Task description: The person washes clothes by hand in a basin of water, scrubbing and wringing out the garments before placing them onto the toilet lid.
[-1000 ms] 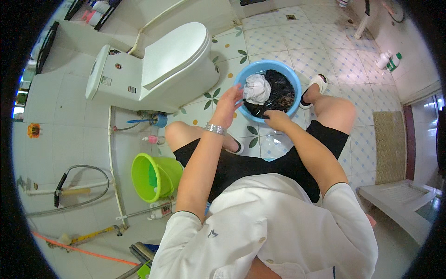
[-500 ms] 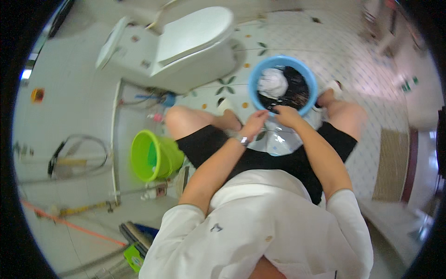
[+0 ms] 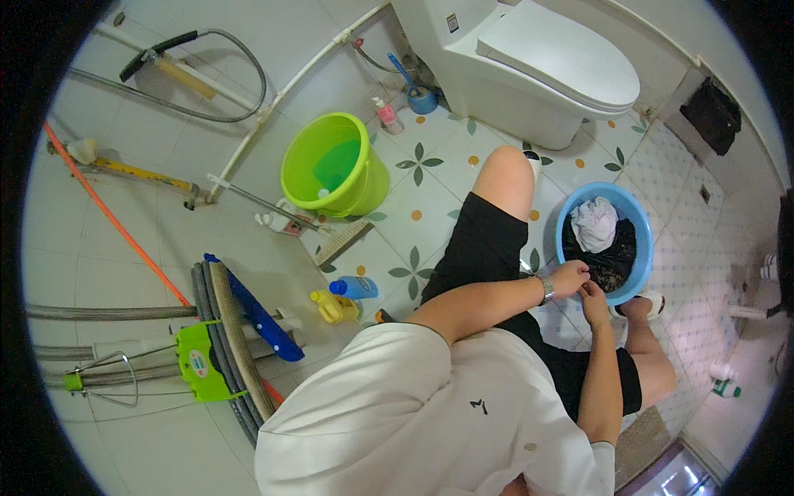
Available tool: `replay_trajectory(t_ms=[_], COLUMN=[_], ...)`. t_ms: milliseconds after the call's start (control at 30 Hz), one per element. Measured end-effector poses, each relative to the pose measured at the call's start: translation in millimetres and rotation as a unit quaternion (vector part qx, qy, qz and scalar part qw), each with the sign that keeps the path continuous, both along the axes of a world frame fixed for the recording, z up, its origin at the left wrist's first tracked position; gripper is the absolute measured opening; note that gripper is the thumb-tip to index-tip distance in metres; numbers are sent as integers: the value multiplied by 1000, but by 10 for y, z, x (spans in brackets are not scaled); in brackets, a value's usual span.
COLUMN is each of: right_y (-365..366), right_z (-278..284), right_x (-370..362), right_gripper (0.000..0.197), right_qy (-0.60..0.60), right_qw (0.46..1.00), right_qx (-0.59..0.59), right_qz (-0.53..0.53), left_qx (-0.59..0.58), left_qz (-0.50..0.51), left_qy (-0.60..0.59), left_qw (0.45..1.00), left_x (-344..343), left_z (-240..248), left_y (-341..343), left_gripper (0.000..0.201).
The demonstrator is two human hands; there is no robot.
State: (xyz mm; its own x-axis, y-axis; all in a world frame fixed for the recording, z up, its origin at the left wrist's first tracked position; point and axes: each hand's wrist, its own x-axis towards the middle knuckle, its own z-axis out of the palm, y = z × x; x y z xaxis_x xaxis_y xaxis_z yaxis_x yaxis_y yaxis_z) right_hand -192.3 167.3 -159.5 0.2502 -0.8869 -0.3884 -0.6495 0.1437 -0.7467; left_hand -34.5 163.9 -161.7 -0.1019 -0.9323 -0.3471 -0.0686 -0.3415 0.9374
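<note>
Between my knees stands a light blue basin (image 3: 643,263) on the tiled floor. Inside lie a balled white cloth (image 3: 594,223) and dark wet-looking fabric (image 3: 610,263). My left hand (image 3: 569,279), with a metal watch (image 3: 546,289) at its wrist, is at the basin's near left rim with its fingers curled. Just below it, my right hand (image 3: 593,302) is closed too, its fingertips meeting those of the left. Whatever is pinched between them is too small to make out.
To the left are a lime green bucket (image 3: 370,188), a squeegee-like brush (image 3: 343,241), a blue bottle (image 3: 356,287) and a yellow bottle (image 3: 334,307). A white toilet (image 3: 554,70) stands beyond. Mops (image 3: 236,339) lean at the lower left; a pink pump bottle (image 3: 386,116) sits by the wall.
My view has swung left, so the basin and hands appear farther right and the bottles come into sight. Both hands stay together at the basin's near rim.
</note>
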Motion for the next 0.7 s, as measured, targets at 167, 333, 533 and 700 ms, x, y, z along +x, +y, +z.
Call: replay_trajectory(t_ms=[167,333,533,700], right_y=[-195,-71,121,163], right_z=[26,252,160,175], right_x=[-25,129,-70,-58], right_gripper=[43,44,43,44], right_qy=[-164,-49,103,87], right_qw=[978,996,995,995], right_qx=[81,12,-10,33], right_qz=[-98,-76,-11,-24], left_qx=[-180,-150,-421,-526], left_qz=[-20,-88,-372,-392], left_qy=[-93,-125,-461,-489], left_qw=[979,977,687,574], left_x=[167,479,513,391], left_z=[125,706,1750,1887], left_y=[-191,-430,-586,-751], left_gripper=[33,39,33,32])
